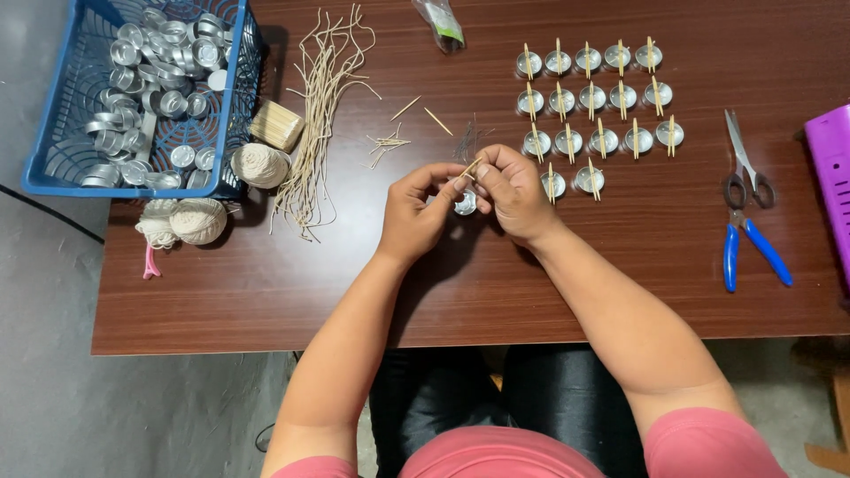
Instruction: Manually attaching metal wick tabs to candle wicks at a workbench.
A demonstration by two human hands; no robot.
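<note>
My left hand [416, 208] and my right hand [515, 190] meet over the middle of the brown table [266, 292]. Together they pinch a short wooden stick [470, 166] with a thin wick, just above a small silver metal cup [465, 204] held between the fingers. To the right lie rows of the same silver cups [591, 97], each with a stick laid across its top. A bundle of cut beige wicks [320, 106] lies to the left of my hands.
A blue basket [53, 159] full of empty silver cups sits at the far left, with balls of cotton string [197, 219] and a stick bundle [276, 124] beside it. Scissors [742, 159], blue-handled pliers [748, 243] and a purple box [832, 168] are on the right.
</note>
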